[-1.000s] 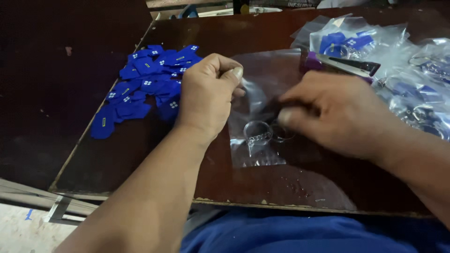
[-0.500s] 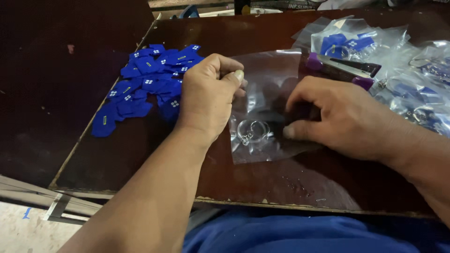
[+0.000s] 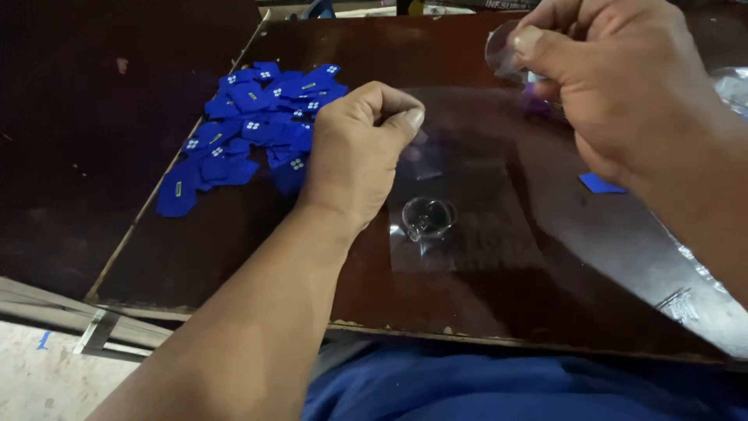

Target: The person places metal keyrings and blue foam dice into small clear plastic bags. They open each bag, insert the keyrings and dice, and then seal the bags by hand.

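Observation:
My left hand (image 3: 354,152) is closed in a fist, its thumb and forefinger pinching the top edge of a flat clear plastic bag (image 3: 483,226) that lies on the dark wooden board (image 3: 234,257). Inside the bag sit a few metal key rings (image 3: 428,217). My right hand (image 3: 615,93) is raised above the board at the upper right, fingers closed on a thin round ring (image 3: 501,48) that looks like metal. A pile of several blue plastic tags (image 3: 249,125) lies just left of my left hand.
One loose blue tag (image 3: 600,184) lies under my right wrist. A purple item (image 3: 538,103) shows partly behind the right hand. More clear plastic bags (image 3: 732,82) lie at the right edge. The board's near edge (image 3: 467,335) runs above my blue-clothed lap.
My right hand has lifted off the bag and risen to the upper right with a ring in its fingers. The left hand has stayed on the bag's edge.

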